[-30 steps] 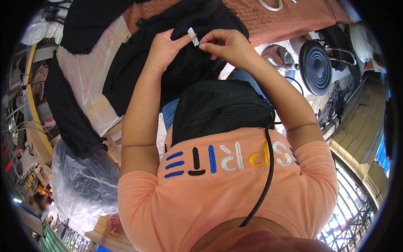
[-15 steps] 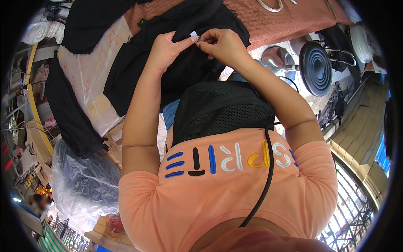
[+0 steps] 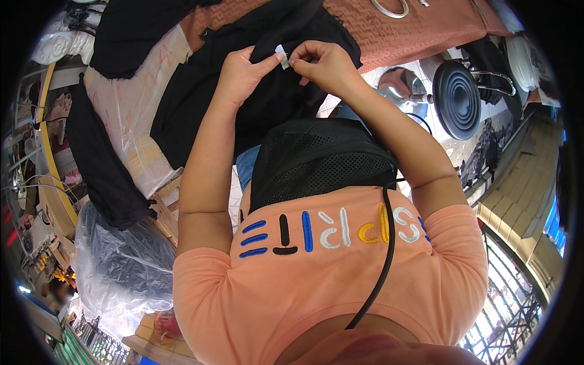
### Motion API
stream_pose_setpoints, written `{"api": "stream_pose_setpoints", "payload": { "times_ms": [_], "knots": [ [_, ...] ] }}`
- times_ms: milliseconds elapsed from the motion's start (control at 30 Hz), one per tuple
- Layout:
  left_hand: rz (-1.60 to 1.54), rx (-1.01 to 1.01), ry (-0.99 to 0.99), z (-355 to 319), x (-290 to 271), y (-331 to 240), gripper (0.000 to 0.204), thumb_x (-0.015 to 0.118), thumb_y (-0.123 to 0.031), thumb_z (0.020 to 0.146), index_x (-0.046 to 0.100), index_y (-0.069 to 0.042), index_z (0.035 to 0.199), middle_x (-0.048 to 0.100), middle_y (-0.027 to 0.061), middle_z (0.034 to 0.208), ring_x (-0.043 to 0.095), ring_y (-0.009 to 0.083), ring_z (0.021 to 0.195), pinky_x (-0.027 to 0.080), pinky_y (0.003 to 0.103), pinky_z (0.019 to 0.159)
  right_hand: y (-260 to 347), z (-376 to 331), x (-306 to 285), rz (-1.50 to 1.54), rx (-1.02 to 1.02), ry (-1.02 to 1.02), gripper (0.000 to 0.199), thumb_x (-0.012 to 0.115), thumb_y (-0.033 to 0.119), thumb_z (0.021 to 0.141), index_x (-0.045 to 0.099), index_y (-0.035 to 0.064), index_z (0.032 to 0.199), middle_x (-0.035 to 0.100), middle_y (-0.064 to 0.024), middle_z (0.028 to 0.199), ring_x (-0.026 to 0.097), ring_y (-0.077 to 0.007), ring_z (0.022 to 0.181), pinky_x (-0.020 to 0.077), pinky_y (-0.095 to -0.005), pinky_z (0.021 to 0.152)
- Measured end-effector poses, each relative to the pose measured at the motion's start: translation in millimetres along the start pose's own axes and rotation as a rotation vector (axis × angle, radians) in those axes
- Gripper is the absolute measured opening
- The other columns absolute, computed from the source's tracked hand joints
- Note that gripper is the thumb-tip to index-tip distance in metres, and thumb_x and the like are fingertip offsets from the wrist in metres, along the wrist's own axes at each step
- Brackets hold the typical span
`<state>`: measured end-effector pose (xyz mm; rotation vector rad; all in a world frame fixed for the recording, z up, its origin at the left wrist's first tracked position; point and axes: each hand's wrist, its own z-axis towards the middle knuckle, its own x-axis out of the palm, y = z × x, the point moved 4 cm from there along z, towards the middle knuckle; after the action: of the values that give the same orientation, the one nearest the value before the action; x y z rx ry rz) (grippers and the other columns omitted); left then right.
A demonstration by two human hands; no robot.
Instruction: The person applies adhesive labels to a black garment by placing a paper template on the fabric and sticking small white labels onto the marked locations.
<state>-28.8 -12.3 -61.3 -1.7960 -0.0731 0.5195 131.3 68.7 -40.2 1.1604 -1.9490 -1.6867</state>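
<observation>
A black garment point(image 3: 191, 118) lies over the near part of the table and hangs down toward my lap. On it, my left hand point(image 3: 243, 74) pinches a small white label point(image 3: 283, 59) between thumb and fingers. My right hand point(image 3: 327, 67) is just to the right of the label, thumb and forefinger pressed together. What sits in that pinch is too small to make out. Other black cloth point(image 3: 134, 42) lies at the far left.
A brownish-red patterned cloth point(image 3: 401, 30) covers the table, with a white ring point(image 3: 390, 8) near its far edge. Clear plastic point(image 3: 121, 261) is bunched at lower left. A round black ribbed disc point(image 3: 458, 100) stands at right. A black cable point(image 3: 389, 249) runs down my shirt.
My right fingertips have drawn slightly to the right, off the label, and more of the white label shows. My left hand keeps its grip in nearly the same place.
</observation>
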Motion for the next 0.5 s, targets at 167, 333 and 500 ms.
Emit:
{"api": "stream_pose_setpoints", "payload": {
  "times_ms": [167,333,500],
  "knots": [
    [-0.032,0.077,-0.040,0.3,1.4,1.3,0.021,0.073,-0.020,0.082,0.069,-0.002,0.092,0.065,-0.0032,0.083,0.055,0.0032,0.074,0.045,0.020,0.067,-7.3,2.9,0.7,0.099,-0.037,0.050,0.013,0.065,0.014,0.085,0.065,0.0026,0.092,0.064,-0.0015,0.080,0.061,-0.0075,0.066,0.0464,-0.0206,0.059],
    [-0.022,0.086,-0.028,-1.4,1.5,-2.5,0.034,0.073,-0.026,0.081,0.066,0.004,0.096,0.066,0.0045,0.085,0.058,0.0081,0.077,0.047,0.023,0.071,-3.2,-1.7,-1.9,0.113,-0.066,0.091,0.014,0.062,0.015,0.089,0.066,0.0030,0.095,0.065,-0.0016,0.078,0.062,-0.0083,0.065,0.0481,-0.0221,0.062],
    [0.070,0.158,-0.121,-2.5,2.1,-4.0,0.047,0.074,-0.032,0.079,0.065,0.010,0.099,0.069,0.0134,0.082,0.063,0.0126,0.075,0.050,0.027,0.071,-9.9,1.3,0.1,0.178,-0.130,0.173,0.011,0.060,0.011,0.089,0.063,0.0026,0.095,0.064,-0.0011,0.083,0.060,-0.0084,0.070,0.0477,-0.0219,0.067]
  ]
}}
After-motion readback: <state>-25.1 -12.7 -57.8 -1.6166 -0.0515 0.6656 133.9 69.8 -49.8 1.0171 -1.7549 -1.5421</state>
